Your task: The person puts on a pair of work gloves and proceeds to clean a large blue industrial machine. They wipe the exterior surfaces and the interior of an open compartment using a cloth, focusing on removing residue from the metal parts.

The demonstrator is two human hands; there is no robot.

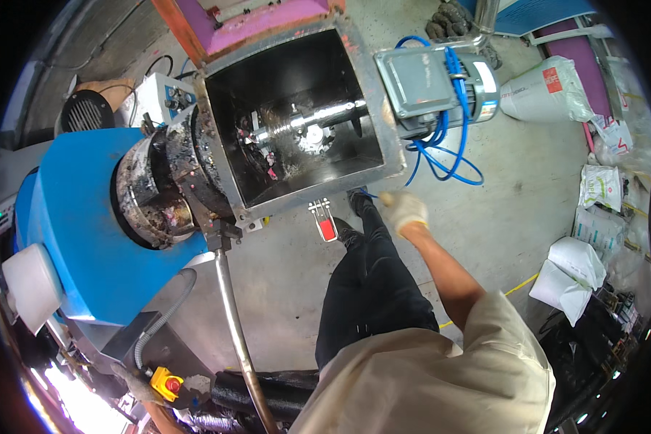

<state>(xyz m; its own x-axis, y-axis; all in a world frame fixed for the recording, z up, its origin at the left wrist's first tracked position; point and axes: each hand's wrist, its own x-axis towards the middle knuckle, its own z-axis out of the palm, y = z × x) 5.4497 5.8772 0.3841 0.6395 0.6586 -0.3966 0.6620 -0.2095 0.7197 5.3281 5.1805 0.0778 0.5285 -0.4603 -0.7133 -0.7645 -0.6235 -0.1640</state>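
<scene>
My right hand (405, 213), in a cream work glove, hangs over the floor just in front of the metal hopper (396, 163). Its fingers are curled; a thin blue piece shows beside them, but what they hold is unclear. At the lower left, my left hand (139, 385), in a dirty grey glove, lies beside a yellow switch box with a red push button (170, 384). Its fingers look stretched out, partly in shadow. Inside the open hopper a shiny metal shaft (307, 118) runs across, with dark residue and pink scraps near its left end.
A blue machine housing (87, 224) joins the hopper's left side. A grey motor (419, 83) with looped blue hose (463, 173) sits at its right. A metal bar (235, 325) slopes toward me. A red-and-silver latch (326, 226) hangs in front. White sacks (550, 90) stand along the right.
</scene>
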